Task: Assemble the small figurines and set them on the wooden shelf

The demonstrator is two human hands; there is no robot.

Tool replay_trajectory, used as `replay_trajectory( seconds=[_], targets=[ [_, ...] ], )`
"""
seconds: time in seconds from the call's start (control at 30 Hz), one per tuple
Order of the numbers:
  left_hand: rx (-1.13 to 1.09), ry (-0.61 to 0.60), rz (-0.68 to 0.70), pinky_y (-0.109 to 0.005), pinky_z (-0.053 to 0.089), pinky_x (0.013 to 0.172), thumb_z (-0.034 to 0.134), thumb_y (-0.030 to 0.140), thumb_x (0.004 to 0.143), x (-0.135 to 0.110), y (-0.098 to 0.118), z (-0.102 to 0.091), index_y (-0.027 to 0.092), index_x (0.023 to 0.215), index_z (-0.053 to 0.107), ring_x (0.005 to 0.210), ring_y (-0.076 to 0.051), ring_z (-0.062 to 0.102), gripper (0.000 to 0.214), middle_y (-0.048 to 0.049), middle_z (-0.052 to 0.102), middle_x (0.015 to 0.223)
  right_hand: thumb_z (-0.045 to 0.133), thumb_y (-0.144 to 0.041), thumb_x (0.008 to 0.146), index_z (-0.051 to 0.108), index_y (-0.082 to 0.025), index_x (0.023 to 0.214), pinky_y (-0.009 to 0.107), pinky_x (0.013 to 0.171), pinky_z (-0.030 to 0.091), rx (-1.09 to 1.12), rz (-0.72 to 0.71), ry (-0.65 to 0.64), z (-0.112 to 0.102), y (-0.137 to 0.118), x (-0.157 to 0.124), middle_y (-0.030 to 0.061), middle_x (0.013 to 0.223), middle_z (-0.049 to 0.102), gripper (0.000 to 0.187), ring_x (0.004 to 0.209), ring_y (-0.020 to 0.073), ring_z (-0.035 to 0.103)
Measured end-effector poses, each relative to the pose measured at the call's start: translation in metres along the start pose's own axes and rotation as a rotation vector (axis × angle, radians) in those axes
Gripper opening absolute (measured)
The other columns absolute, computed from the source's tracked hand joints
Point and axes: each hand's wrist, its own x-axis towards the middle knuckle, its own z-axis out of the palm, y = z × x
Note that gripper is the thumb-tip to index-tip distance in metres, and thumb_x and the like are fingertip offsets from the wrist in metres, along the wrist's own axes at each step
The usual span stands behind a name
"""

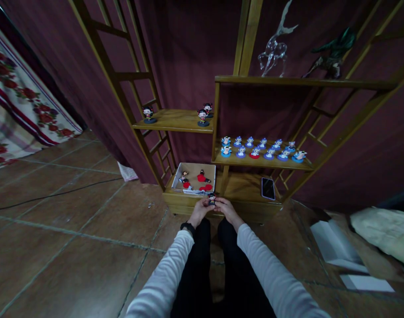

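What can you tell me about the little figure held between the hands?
The figure is small, with a black-haired head, touches of red and a dark lower part; it looks like plastic. It is held upright between the left hand and right hand, near the front of the open box. Finer details are too small to make out.

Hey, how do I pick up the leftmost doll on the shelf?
Probably pinch the doll by its wide dark base, coming from the front: it stands upright near the shelf's front edge, with a wooden frame on its left.
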Motion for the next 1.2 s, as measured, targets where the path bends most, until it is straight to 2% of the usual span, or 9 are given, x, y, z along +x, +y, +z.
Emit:
replay_trajectory(
  seconds=[0.2,0.4,0.57,0.73,0.9,1.07,1.2],
  targets=[
    [0.033,-0.090,-0.004,-0.022,0.039,0.061,0.075,0.021,0.055,0.0020,-0.0007,-0.0022,0.009,0.086,0.066,0.061,-0.010,0.054,0.035,-0.0023,0.064,0.067,0.073,-0.035,0.058,0.065,-0.016,0.090,0.030,0.067,0.051,0.025,-0.017,-0.036,0.0008,-0.0060,-0.0046,0.0048,0.081,0.068,0.039,0.065,0.0136,0.062],
    [0.056,-0.120,0.016,-0.022,0.037,0.059,0.072,0.021,0.058,0.0049,-0.0050,-0.0033,0.009,0.087,0.066,0.056,-0.009,0.050,0.031,-0.0004,0.060,0.063,0.073,-0.036,0.058,0.065,-0.016,0.092,0.033,0.073,0.051,0.033,-0.035,-0.051,0.0004,-0.0060,-0.0048,0.0054,0.086,0.068,0.040,0.072,0.0157,0.063],
    [0.047,-0.086,0.004,-0.022,0.038,0.059,0.073,0.021,0.057,0.0052,-0.0047,-0.0014,0.010,0.090,0.065,0.057,-0.009,0.051,0.036,-0.0006,0.061,0.063,0.072,-0.036,0.060,0.064,-0.017,0.093,0.034,0.075,0.051,0.031,-0.047,-0.057,0.0001,-0.0059,-0.0049,0.0056,0.089,0.067,0.039,0.075,0.0165,0.064],
    [-0.044,-0.025,0.021,-0.025,0.043,0.068,0.076,0.017,0.053,0.0052,-0.0053,0.0001,0.011,0.098,0.062,0.066,-0.012,0.058,0.047,-0.0031,0.065,0.073,0.073,-0.034,0.060,0.064,-0.016,0.092,0.035,0.075,0.051,0.063,-0.057,-0.041,-0.0011,-0.0036,-0.0038,0.0056,0.088,0.067,0.038,0.074,0.0162,0.064],
    [-0.065,0.012,0.032,-0.027,0.045,0.073,0.077,0.012,0.051,0.0059,-0.0076,-0.0007,0.011,0.094,0.063,0.070,-0.013,0.059,0.046,-0.0042,0.066,0.076,0.074,-0.031,0.059,0.064,-0.016,0.092,0.035,0.076,0.051,0.083,-0.050,-0.023,-0.0013,-0.0034,-0.0037,0.0062,0.090,0.067,0.037,0.076,0.0168,0.064],
    [-0.146,0.041,-0.018,-0.026,0.049,0.068,0.073,0.015,0.061,0.0049,-0.0088,-0.0001,0.011,0.094,0.063,0.069,-0.012,0.060,0.035,-0.0052,0.065,0.079,0.073,-0.031,0.059,0.065,-0.016,0.091,0.036,0.078,0.050,0.108,-0.040,-0.009,-0.0005,-0.0050,-0.0037,0.0067,0.091,0.067,0.036,0.077,0.0177,0.064],
    [-0.198,0.100,-0.043,-0.024,0.050,0.065,0.069,0.015,0.066,0.0028,-0.0084,0.0006,0.012,0.094,0.062,0.063,-0.011,0.060,0.029,-0.0026,0.062,0.070,0.073,-0.032,0.059,0.065,-0.016,0.090,0.037,0.079,0.050,0.097,-0.049,-0.011,-0.0002,-0.0050,-0.0040,0.0067,0.092,0.067,0.036,0.081,0.0190,0.064]
  ],
)
